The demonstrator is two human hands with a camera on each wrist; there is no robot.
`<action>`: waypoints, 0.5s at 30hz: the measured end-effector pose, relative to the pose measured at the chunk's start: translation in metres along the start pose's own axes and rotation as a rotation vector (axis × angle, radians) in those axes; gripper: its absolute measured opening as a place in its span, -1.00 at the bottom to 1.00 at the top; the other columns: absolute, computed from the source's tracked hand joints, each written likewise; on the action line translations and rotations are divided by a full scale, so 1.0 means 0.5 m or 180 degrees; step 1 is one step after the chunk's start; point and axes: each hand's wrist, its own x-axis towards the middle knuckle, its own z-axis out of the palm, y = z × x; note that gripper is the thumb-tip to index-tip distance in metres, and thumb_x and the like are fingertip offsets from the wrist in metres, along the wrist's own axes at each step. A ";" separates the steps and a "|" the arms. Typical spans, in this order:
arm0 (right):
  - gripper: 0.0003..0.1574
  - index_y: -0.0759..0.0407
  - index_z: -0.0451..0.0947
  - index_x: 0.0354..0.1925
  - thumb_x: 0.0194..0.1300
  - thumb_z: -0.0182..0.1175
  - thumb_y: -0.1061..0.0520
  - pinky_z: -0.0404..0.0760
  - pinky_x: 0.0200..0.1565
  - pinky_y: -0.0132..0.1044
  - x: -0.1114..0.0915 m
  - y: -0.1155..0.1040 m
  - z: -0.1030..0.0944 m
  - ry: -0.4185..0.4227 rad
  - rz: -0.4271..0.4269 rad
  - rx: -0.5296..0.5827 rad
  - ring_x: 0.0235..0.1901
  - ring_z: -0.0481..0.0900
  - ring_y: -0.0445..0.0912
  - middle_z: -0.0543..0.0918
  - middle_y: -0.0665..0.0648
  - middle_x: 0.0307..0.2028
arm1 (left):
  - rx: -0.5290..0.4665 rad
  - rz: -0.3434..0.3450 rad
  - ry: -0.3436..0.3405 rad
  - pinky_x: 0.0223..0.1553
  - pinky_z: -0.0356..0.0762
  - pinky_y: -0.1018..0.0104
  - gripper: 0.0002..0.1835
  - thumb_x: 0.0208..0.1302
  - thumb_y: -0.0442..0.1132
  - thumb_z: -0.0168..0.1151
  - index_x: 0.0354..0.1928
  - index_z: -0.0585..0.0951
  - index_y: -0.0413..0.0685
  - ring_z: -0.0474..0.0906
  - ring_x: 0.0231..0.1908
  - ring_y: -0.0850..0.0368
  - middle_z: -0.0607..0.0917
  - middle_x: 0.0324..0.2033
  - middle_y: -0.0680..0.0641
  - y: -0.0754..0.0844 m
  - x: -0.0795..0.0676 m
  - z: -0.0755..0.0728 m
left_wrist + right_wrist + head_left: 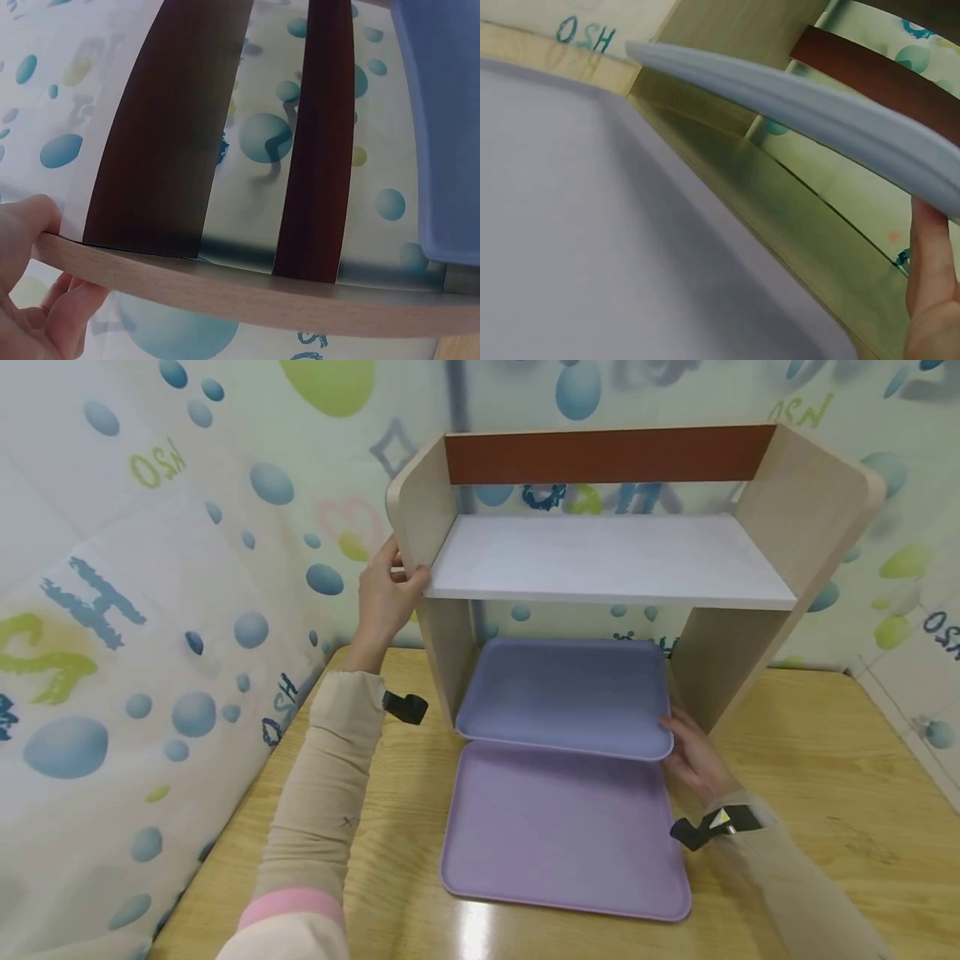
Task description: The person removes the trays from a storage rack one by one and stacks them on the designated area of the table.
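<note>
A small two-tier desk shelf [615,556] has wood-grain side panels and a white middle board. My left hand [386,597] grips its left side panel, the thumb at the front end of the white board; in the left wrist view, the fingers curl round the panel's edge [187,289]. With my right hand [693,760] I hold a blue-violet tray [566,693] by its right edge, partly inside the lower tier. The right wrist view shows that tray's rim [802,112] raised, fingers [934,259] under it. A lilac tray [566,831] lies flat on the table in front.
The wooden table [825,793] extends on both sides of the shelf. Behind and to the left hangs a pale curtain-like sheet [225,527] with blue and green spots. A reddish-brown rail [611,456] crosses the back of the upper tier.
</note>
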 end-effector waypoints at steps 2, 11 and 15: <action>-0.65 0.08 0.19 0.00 0.33 -0.31 0.37 0.53 -0.31 -0.39 -0.007 0.000 -0.002 -0.0122 -0.0045 0.0095 -0.33 0.50 -0.13 0.45 0.08 -0.21 | -0.0012 0.0013 -0.0002 -0.23 0.53 0.22 -0.47 0.12 -0.21 0.05 0.21 0.32 0.15 0.54 -0.21 0.01 0.50 -0.10 -0.12 0.001 0.000 0.000; -0.62 0.02 0.05 0.07 0.34 -0.29 0.33 0.52 -0.28 -0.37 -0.042 -0.003 0.004 -0.0217 0.0008 -0.0122 -0.30 0.49 -0.14 0.39 0.06 -0.15 | -0.0046 0.0016 -0.0006 -0.22 0.54 0.22 -0.46 0.13 -0.21 0.05 0.21 0.32 0.15 0.55 -0.22 0.01 0.50 -0.11 -0.12 0.002 -0.002 0.002; -0.61 0.00 0.04 0.07 0.34 -0.28 0.32 0.52 -0.24 -0.36 -0.062 -0.005 0.002 -0.0196 0.0041 -0.0205 -0.26 0.48 -0.14 0.37 0.05 -0.12 | -0.0062 -0.0017 -0.0020 -0.21 0.53 0.22 -0.46 0.13 -0.20 0.06 0.22 0.31 0.16 0.54 -0.21 0.01 0.49 -0.10 -0.11 0.002 -0.003 0.003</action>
